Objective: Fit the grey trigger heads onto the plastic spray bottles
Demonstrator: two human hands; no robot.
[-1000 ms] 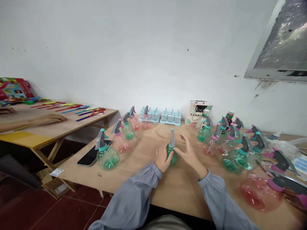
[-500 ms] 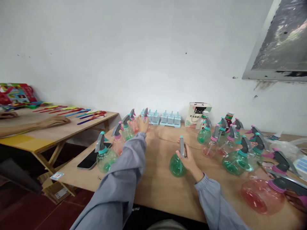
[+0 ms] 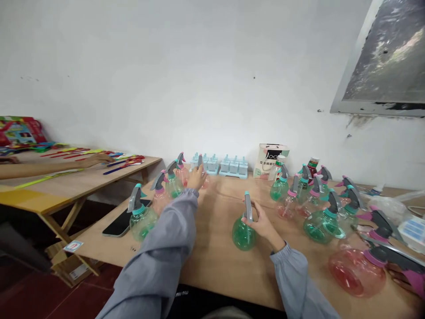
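My left hand [image 3: 196, 176] reaches to the back left of the table and is closed round the grey neck of a pink spray bottle [image 3: 206, 180], which it partly hides. Near the middle, my right hand [image 3: 260, 218] grips the grey trigger head of a green spray bottle [image 3: 244, 234] standing upright on the wooden table [image 3: 212, 261]. To the left of my left arm stands a row of spray bottles, the nearest a green one [image 3: 143, 223] with a turquoise collar. Several more green and pink bottles stand at the right, among them a green one [image 3: 320, 227].
Light-blue moulds [image 3: 233, 167] and a paper bag [image 3: 270, 161] stand by the wall. A phone [image 3: 118, 223] lies at the left. Another person's hand [image 3: 96, 159] is over the side table [image 3: 66, 186]; other fingers [image 3: 403, 277] are by a pink bottle [image 3: 358, 271] at right.
The view has shifted slightly. The other person's hand on the side table has moved right, towards the coloured strips. My hands remain at their bottles.
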